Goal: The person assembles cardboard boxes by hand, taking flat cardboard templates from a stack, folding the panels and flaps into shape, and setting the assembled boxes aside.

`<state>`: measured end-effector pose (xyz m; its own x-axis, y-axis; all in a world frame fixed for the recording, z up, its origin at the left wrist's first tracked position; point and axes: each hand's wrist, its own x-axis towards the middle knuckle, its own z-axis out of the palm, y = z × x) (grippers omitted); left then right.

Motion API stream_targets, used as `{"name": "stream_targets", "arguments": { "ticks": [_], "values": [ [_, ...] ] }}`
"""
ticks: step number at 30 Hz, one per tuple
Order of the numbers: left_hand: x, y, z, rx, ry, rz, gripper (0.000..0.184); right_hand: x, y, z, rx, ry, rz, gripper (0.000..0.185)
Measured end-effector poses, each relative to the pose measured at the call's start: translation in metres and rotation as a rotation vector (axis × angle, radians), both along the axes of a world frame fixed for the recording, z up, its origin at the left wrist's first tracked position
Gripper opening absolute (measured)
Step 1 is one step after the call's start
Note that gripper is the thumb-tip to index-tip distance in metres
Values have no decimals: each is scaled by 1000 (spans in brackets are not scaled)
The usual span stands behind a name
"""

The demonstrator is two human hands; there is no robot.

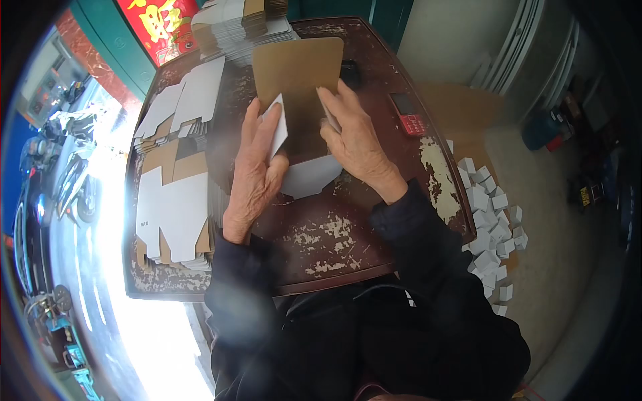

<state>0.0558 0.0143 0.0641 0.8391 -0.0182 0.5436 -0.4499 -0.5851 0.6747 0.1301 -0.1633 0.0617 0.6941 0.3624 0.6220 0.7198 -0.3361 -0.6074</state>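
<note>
A partly folded cardboard box (298, 70), brown inside and white outside, stands over the table in front of me with its tall back flap raised. My left hand (255, 167) is closed on its left side, the fingers along a white side flap and the thumb near the front. On the opposite side my right hand (353, 137) grips the right flap between thumb and fingers. A white front flap (311, 178) slopes down toward me below both hands. The palms hide part of the box's side walls.
Flat white-and-brown box blanks (175, 210) lie stacked along the table's left side, with another stack (231, 30) at the back. A red mobile phone (408, 115) and a black object (350, 73) lie to the right. Many small white boxes (491, 224) are heaped on the floor.
</note>
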Motion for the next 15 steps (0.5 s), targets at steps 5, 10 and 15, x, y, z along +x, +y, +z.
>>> {"name": "stream_targets", "arguments": {
  "ticks": [5,10,15],
  "values": [
    [1,4,-8,71,32,16,51,1,-5,-1,-142,59,120,48],
    [4,3,-12,-46,44,5,53,7,-12,-6,-219,113,181,49],
    [6,3,-14,-118,61,9,50,9,-14,-8,-59,275,285,44]
  ]
}}
